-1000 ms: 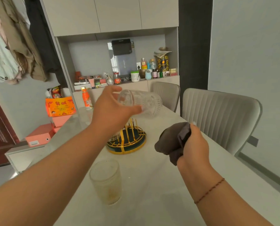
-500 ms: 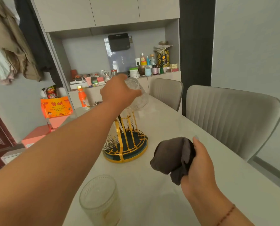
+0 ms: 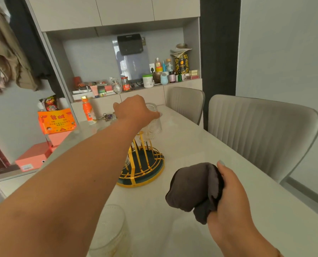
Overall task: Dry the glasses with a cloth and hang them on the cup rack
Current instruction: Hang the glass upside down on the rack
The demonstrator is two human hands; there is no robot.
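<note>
The inverted ribbed glass (image 3: 153,121) sits mouth-down over a gold prong at the far side of the cup rack (image 3: 142,165), with the left hand (image 3: 134,111) curled round its base from above. Judged rigid, smooth-walled and fragile, it probably slips when damp, so the grip belongs on the ribbed wall near the base, not on the thin rim. A second inverted glass (image 3: 127,160) hangs low on the rack's near left side, largely hidden by the forearm. The right hand (image 3: 229,196) clutches the bunched dark cloth (image 3: 193,190), soft and light, above the counter (image 3: 228,182). One tall frosted glass (image 3: 110,230) stands upright near the front edge, apparently awaiting drying
</note>
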